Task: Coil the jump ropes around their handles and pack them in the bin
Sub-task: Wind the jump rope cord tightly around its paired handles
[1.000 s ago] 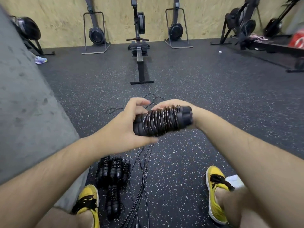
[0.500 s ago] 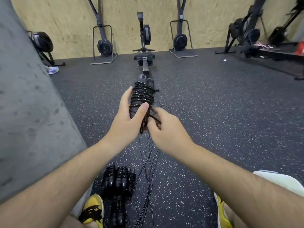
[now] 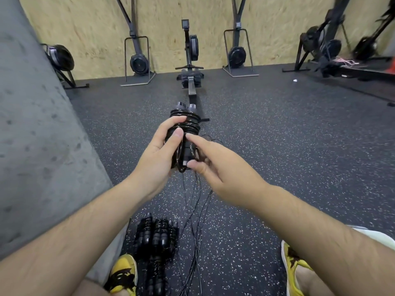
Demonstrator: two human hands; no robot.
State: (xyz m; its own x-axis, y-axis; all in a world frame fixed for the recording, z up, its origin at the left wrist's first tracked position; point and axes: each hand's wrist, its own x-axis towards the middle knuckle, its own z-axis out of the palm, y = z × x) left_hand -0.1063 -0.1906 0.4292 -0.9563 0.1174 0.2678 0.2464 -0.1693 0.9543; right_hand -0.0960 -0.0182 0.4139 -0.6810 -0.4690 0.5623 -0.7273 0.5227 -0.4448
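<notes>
Hands meet on one bundle, held above the floor (image 3: 277, 146). L hand (image 3: 157, 154) grips a jump rope (image 3: 188, 122) wound in black coils round its two handles, which point away from the person; the thumb lies across the coils. R hand (image 3: 224, 167) touches the bundle w/ a straight index tip on the coils & the thumb at the handles' near end; whether it pinches the cord there I cannot tell. Thin loose cords (image 3: 192, 210) run from under the bundle down over the floor. Just left of them, near a yellow shoe (image 3: 124, 272), lie more coiled ropes (image 3: 157, 233) side by side. Further off, a rowing machine (image 3: 190, 60) stands before a wood wall (image 3: 85, 28).
</notes>
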